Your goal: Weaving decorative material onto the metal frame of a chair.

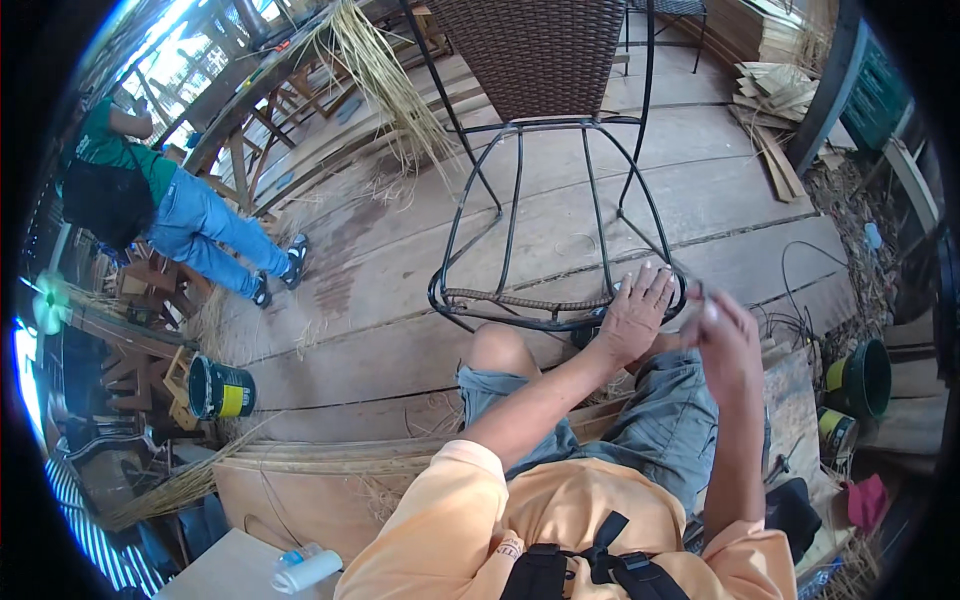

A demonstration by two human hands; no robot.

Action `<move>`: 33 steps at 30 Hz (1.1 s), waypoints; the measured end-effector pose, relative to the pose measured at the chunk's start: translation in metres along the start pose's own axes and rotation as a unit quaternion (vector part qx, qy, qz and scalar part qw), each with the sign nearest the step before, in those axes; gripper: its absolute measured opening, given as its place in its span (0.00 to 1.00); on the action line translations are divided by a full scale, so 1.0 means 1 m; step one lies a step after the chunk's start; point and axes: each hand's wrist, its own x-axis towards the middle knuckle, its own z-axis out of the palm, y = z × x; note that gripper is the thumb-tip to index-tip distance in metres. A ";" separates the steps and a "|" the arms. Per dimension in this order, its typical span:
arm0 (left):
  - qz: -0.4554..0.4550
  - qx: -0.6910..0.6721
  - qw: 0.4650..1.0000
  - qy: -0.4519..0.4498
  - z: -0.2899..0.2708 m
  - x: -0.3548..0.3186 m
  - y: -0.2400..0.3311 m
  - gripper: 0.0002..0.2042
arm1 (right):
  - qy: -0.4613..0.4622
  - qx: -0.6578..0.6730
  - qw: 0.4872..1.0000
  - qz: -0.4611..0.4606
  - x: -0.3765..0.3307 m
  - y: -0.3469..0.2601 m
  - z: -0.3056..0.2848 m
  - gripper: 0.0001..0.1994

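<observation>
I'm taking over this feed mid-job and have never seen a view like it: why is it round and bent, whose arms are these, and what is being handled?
There is one picture, from a wide fisheye camera worn on the person's head and looking down; that lens bends straight edges near the rim. The two forearms rising from the lower edge are the wearer's own. The left hand lies flat, fingers spread, on the lower ring of a black metal chair frame, which lies tipped over on the plank floor; part of that ring is wrapped in woven strip. The right hand is raised beside it and blurred, so whether it holds anything cannot be told. The chair's woven brown seat points away. Nearby are a black and yellow can, bundles of pale cane, and another person bending at the left.
</observation>
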 end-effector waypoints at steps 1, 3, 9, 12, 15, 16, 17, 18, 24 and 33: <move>0.002 0.014 0.999 -0.036 0.005 -0.001 0.000 0.25 | -0.058 0.007 0.998 -0.010 -0.021 -0.009 0.000 0.18; -0.011 0.011 0.999 -0.034 0.007 -0.004 -0.003 0.25 | -0.168 0.093 0.981 -0.030 -0.066 -0.030 -0.012 0.20; -0.023 -0.020 1.000 0.003 -0.006 0.006 0.000 0.24 | -0.716 0.148 0.664 -0.157 -0.080 -0.071 -0.042 0.29; -0.096 -0.141 0.985 -0.028 -0.016 0.016 -0.004 0.28 | -0.507 0.361 0.781 -0.045 -0.070 0.003 -0.036 0.26; -0.165 -0.121 0.978 -0.038 -0.006 0.021 -0.009 0.24 | -0.125 0.347 0.913 0.175 -0.039 0.072 -0.029 0.26; -0.182 -0.106 0.976 -0.061 -0.008 0.027 -0.008 0.19 | -0.064 0.335 0.919 0.197 -0.029 0.090 -0.029 0.26; -0.157 -0.100 0.982 -0.040 -0.013 0.028 -0.009 0.16 | -0.068 0.357 0.906 0.217 -0.024 0.108 -0.035 0.27; -0.129 -0.097 0.987 -0.019 -0.017 0.030 -0.010 0.13 | -0.070 0.377 0.893 0.235 -0.021 0.123 -0.039 0.27; -0.227 -0.309 0.909 -0.166 -0.011 0.043 -0.032 0.11 | 0.023 0.220 0.961 0.167 0.011 0.145 -0.031 0.18; -0.336 -0.530 0.737 -0.253 -0.019 0.056 -0.039 0.09 | -0.023 0.309 0.926 0.215 0.028 0.153 -0.012 0.14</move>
